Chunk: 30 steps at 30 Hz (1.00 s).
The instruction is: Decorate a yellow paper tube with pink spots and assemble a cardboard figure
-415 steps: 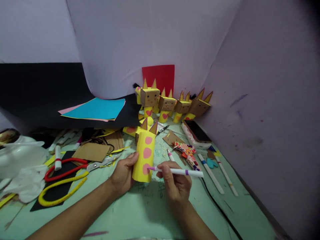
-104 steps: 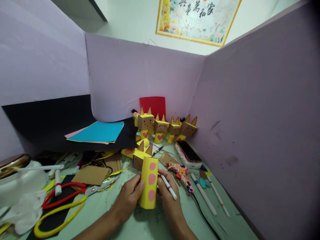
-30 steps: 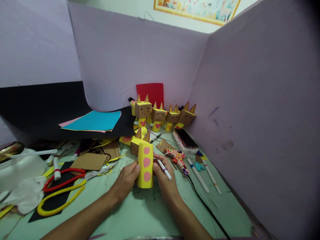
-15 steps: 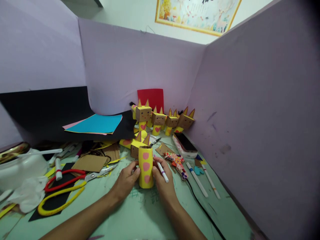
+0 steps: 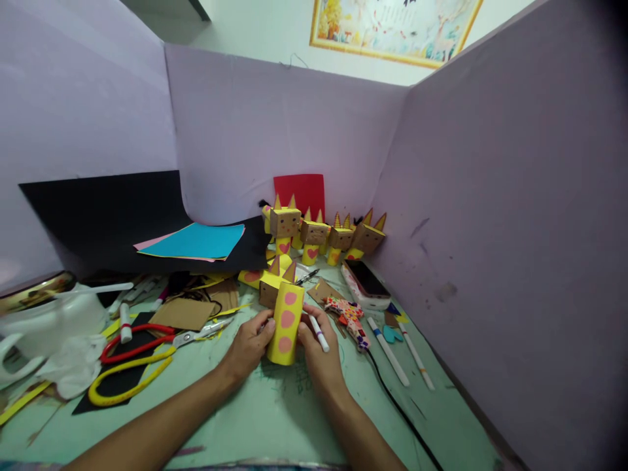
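Observation:
Between my two hands is a yellow paper tube (image 5: 286,327) with a column of pink dots down its front, leaning a little to the right at its top. My left hand (image 5: 252,343) grips its left side, thumb toward the front. My right hand (image 5: 321,343) is closed on the right side, and a white marker (image 5: 318,332) with a purple band is tucked between its fingers. Right behind the tube sits a cardboard box head (image 5: 269,292) with two pointed horns, partly hidden by the tube.
Red-and-yellow scissors (image 5: 142,360) lie to the left near cardboard scraps (image 5: 186,314). Horned box figures (image 5: 314,233) stand at the back. On the right are a phone (image 5: 366,278), a flower-patterned glue gun (image 5: 348,320) with a cord, and markers (image 5: 387,352). Coloured paper (image 5: 196,241) lies back left.
The tube has tilted, its top going right and its bottom left, and its upper opening no longer shows. Both hands keep hold of it. The view has shifted slightly.

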Tool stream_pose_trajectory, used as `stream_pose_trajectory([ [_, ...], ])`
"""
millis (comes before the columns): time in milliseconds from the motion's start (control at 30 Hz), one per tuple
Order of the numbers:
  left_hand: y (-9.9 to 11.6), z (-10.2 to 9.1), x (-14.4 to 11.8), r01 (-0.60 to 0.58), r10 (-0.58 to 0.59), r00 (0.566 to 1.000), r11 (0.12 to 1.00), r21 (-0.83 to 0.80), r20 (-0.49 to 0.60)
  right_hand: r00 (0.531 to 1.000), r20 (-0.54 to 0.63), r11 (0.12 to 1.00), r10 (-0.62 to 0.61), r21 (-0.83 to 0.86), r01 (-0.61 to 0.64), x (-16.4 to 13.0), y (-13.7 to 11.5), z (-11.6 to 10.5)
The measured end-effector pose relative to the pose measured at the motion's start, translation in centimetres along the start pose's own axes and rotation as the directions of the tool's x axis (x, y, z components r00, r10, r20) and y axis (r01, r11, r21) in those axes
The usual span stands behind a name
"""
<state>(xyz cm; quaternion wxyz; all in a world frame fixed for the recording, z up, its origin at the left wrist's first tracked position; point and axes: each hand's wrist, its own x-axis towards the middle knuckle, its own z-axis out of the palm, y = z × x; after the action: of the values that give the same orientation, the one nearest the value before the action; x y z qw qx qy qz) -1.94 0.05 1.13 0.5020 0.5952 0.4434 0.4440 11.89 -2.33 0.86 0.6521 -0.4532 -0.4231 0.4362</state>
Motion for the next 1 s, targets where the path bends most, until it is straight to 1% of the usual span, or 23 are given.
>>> stream_pose_trajectory([
  [67,0.1,0.0,-0.1,0.012,-0.014,0.999,0.999,0.04,0.029,1.0,-0.014,1.0,0.001,0.0,-0.001,0.0,0.1,0.0],
  [167,0.0,-0.1,0.0,0.012,-0.017,0.998,0.997,0.074,0.069,0.998,-0.055,0.998,-0.036,-0.045,0.034,0.1,0.5,0.0],
  [233,-0.2,-0.1,0.1,0.009,-0.015,0.996,0.998,0.066,0.085,0.997,-0.064,0.998,-0.033,-0.052,0.03,0.2,0.8,-0.2],
  [300,-0.4,-0.1,0.3,0.036,-0.037,0.997,0.999,0.021,0.065,0.995,-0.096,0.999,-0.036,-0.036,0.033,0.3,0.7,-0.3],
  [367,-0.3,-0.2,0.5,0.086,-0.085,0.996,0.992,-0.091,0.011,0.982,-0.167,0.996,-0.083,-0.033,0.078,0.3,0.3,-0.5],
  [433,0.1,-0.4,0.4,0.13,-0.143,0.989,0.95,-0.284,-0.024,0.959,-0.242,0.989,-0.15,-0.028,0.148,0.1,-0.4,-0.7],
  [500,0.8,-0.7,0.3,0.168,-0.191,0.982,0.851,-0.497,0.005,0.941,-0.278,0.98,-0.195,-0.007,0.201,-0.2,-1.1,-0.7],
  [533,1.2,-1.0,0.2,0.188,-0.209,0.977,0.794,-0.578,0.03,0.939,-0.274,0.975,-0.21,0.007,0.22,-0.5,-1.3,-0.6],
  [600,1.9,-1.4,0.0,0.204,-0.223,0.973,0.708,-0.676,0.061,0.952,-0.201,0.97,-0.23,0.029,0.24,-1.2,-1.4,-0.4],
  [667,2.6,-1.8,-0.1,0.202,-0.226,0.972,0.669,-0.715,0.063,0.964,-0.05,0.965,-0.26,0.028,0.261,-1.8,-1.2,-0.3],
  [733,3.0,-1.9,-0.1,0.212,-0.248,0.967,0.653,-0.727,0.059,0.952,0.099,0.956,-0.29,-0.016,0.293,-2.4,-0.9,-0.3],
  [767,3.2,-2.0,-0.1,0.222,-0.264,0.963,0.648,-0.729,0.058,0.939,0.152,0.946,-0.309,-0.05,0.32,-2.7,-0.7,-0.3],
  [833,3.3,-1.9,-0.2,0.237,-0.281,0.958,0.658,-0.715,0.06,0.919,0.2,0.923,-0.339,-0.116,0.366,-3.1,-0.6,-0.2],
  [867,3.4,-1.8,-0.3,0.239,-0.27,0.961,0.686,-0.687,0.065,0.917,0.195,0.916,-0.347,-0.138,0.376,-3.1,-0.5,-0.2],
  [933,3.3,-1.5,-0.6,0.215,-0.204,0.975,0.796,-0.567,0.084,0.922,0.139,0.913,-0.362,-0.146,0.381,-3.2,-0.4,-0.2],
  [1000,3.1,-1.2,-1.0,0.14,-0.107,0.988,0.917,-0.375,0.107,0.929,0.051,0.922,-0.366,-0.114,0.37,-3.0,-0.2,-0.2],
])
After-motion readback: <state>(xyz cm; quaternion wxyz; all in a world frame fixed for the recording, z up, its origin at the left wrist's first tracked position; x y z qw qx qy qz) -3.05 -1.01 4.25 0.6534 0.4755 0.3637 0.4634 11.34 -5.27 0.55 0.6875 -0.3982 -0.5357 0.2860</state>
